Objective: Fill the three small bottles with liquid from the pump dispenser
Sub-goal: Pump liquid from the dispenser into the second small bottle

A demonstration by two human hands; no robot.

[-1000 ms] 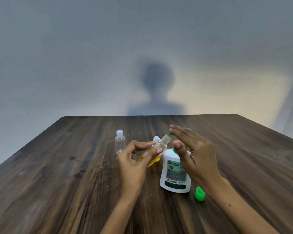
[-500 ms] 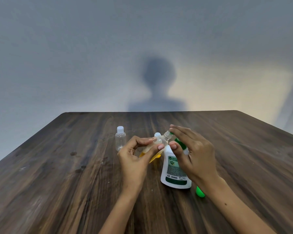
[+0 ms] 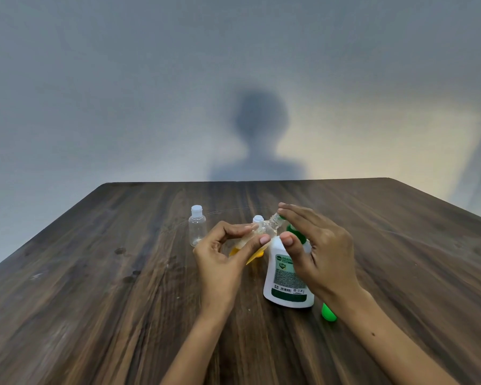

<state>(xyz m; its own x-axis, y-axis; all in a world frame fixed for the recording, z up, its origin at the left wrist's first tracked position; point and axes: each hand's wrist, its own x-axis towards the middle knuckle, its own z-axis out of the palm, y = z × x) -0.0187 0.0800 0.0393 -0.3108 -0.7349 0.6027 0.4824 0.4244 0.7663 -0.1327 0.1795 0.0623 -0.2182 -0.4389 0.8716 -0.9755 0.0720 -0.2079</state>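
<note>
Dark wood grain ran across the counter (image 3: 95,287), with a grey wall and a shadowed outline behind it. At centre frame my left hand (image 3: 222,259) pinched a small clear bottle (image 3: 261,234) between thumb and fingertips, tilted so its open neck pointed up and right at the green nozzle of the pump dispenser (image 3: 285,279). I judged that tilt was there to catch the liquid straight from the spout; some yellow liquid already sat in the lower end. My right hand (image 3: 322,251) lay over the pump head with its fingers held fairly straight, the thumb reaching toward the dispenser's shoulder, pressing, not gripping, as far as I could tell. The dispenser stood upright just right of centre, touching neither of the other bottles.

I counted three small bottles: the held one, a capped one (image 3: 258,220) directly behind it, mostly hidden, and a capped empty one (image 3: 197,230) standing apart to the left. One dispenser. One green cap (image 3: 328,312) lay by my right wrist, lower right, whose it was I could not say.
</note>
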